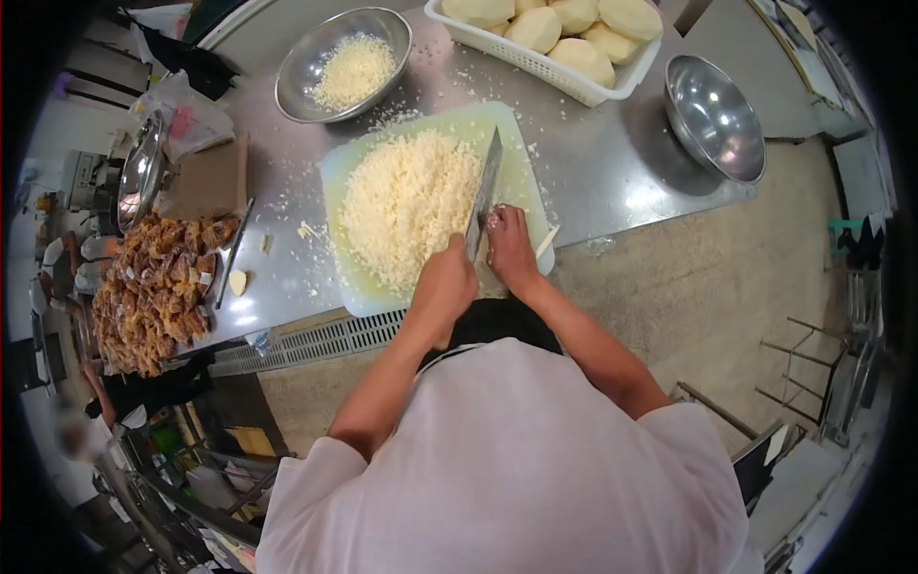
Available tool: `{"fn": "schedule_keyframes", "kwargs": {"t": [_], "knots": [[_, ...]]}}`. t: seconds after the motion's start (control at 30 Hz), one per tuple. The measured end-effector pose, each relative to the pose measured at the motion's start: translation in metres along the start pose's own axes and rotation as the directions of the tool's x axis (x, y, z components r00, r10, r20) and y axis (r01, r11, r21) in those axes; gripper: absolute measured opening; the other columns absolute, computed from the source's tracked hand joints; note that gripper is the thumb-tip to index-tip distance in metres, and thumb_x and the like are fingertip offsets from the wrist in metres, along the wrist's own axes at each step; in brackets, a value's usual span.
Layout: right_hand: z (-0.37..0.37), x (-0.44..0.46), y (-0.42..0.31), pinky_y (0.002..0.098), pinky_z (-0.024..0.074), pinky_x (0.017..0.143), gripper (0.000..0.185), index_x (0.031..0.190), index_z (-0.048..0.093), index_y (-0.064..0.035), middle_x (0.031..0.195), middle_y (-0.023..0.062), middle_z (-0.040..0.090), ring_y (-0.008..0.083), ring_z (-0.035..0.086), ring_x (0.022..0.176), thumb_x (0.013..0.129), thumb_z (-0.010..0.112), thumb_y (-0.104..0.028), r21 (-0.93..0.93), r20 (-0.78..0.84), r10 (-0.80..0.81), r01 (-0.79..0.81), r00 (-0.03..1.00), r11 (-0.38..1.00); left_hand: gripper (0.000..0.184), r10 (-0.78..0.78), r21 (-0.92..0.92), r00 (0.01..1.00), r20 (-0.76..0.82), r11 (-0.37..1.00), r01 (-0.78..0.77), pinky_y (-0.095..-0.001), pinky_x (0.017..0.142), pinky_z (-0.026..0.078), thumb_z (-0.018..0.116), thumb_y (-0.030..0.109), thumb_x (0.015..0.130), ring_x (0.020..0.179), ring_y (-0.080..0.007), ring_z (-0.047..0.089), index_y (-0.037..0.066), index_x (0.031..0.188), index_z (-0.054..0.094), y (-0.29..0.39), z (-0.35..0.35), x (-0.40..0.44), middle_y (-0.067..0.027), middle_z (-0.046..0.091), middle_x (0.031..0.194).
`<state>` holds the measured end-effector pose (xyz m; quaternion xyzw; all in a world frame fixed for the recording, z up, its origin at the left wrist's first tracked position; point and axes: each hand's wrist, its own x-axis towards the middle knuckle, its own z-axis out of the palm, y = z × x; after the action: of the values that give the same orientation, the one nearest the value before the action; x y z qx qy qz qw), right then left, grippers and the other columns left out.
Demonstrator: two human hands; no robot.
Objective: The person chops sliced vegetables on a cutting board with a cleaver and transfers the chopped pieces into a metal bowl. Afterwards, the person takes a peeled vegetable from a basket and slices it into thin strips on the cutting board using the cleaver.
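Left grip holds knife, right grip unclear; chopped heap alongside, basket, bowl beyond.

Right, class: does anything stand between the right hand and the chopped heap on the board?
Yes: the knife, gripped by the left hand, has its blade between the right hand and the chopped heap.

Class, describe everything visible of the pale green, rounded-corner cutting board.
The pale green, rounded-corner cutting board is roughly rectangular and plastic-looking. It lies flat on the shiny grey metal table, its near side reaching the table's edge. A heap of finely chopped, pale yellow pieces covers much of its middle and left. A pale, thin strip lies at its right edge. The left hand holds a grey metal knife over it; whether they touch is unclear.
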<state>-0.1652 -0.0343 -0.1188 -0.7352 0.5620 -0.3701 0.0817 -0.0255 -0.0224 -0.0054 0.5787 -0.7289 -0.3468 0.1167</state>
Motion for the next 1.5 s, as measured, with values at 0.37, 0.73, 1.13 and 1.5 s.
{"fn": "schedule_keyframes", "kwargs": {"t": [0.37, 0.73, 1.13, 1.5], "knots": [[-0.002, 0.003, -0.003, 0.0464, 0.0401, 0.089, 0.033, 0.104, 0.052, 0.0051, 0.105, 0.0222, 0.047, 0.0403, 0.045, 0.1, 0.071, 0.052, 0.008, 0.079, -0.022, 0.059, -0.057, 0.998, 0.995, 0.015, 0.016, -0.012, 1.0, -0.022, 1.0, -0.017, -0.0545, 0.065, 0.044, 0.049, 0.001, 0.085, 0.074, -0.0497, 0.059, -0.009, 0.095, 0.045, -0.001, 0.007, -0.011, -0.0345, 0.057, 0.072], [-0.003, -0.001, -0.005, 0.0473, 0.0392, 0.087, 0.03, 0.101, 0.05, 0.005, 0.103, 0.0227, 0.047, 0.041, 0.044, 0.098, 0.071, 0.049, 0.006, 0.115, -0.068, 0.083, -0.074, 0.994, 0.991, 0.02, -0.019, -0.019, 1.0, -0.025, 1.0, 0.018, -0.0544, 0.065, 0.045, 0.05, 0.005, 0.087, 0.074, -0.0495, 0.059, -0.008, 0.099, 0.042, -0.013, 0.031, -0.002, -0.0333, 0.058, 0.071], [-0.05, 0.01, 0.004, 0.044, 0.0424, 0.085, 0.018, 0.096, 0.057, 0.0012, 0.1, 0.0188, 0.053, 0.0398, 0.051, 0.098, 0.078, 0.055, 0.002, 0.227, -0.179, 0.188, -0.145, 0.966, 0.963, 0.019, -0.006, 0.05, 1.0, -0.021, 0.999, 0.007, -0.0519, 0.062, 0.046, 0.05, 0.002, 0.084, 0.07, -0.0483, 0.06, -0.007, 0.1, 0.044, -0.009, 0.0, 0.006, -0.0313, 0.058, 0.07], [-0.061, -0.032, 0.033, 0.0396, 0.0492, 0.074, 0.039, 0.111, 0.058, -0.0011, 0.091, 0.0177, 0.057, 0.0342, 0.058, 0.083, 0.073, 0.065, 0.003, 0.113, -0.014, 0.572, -0.567, 0.82, 0.816, 0.021, -0.095, 0.06, 0.996, -0.001, 0.994, 0.094, -0.0533, 0.064, 0.045, 0.052, 0.002, 0.084, 0.073, -0.0487, 0.06, -0.007, 0.101, 0.045, -0.007, -0.022, -0.002, -0.0338, 0.058, 0.073]]}}
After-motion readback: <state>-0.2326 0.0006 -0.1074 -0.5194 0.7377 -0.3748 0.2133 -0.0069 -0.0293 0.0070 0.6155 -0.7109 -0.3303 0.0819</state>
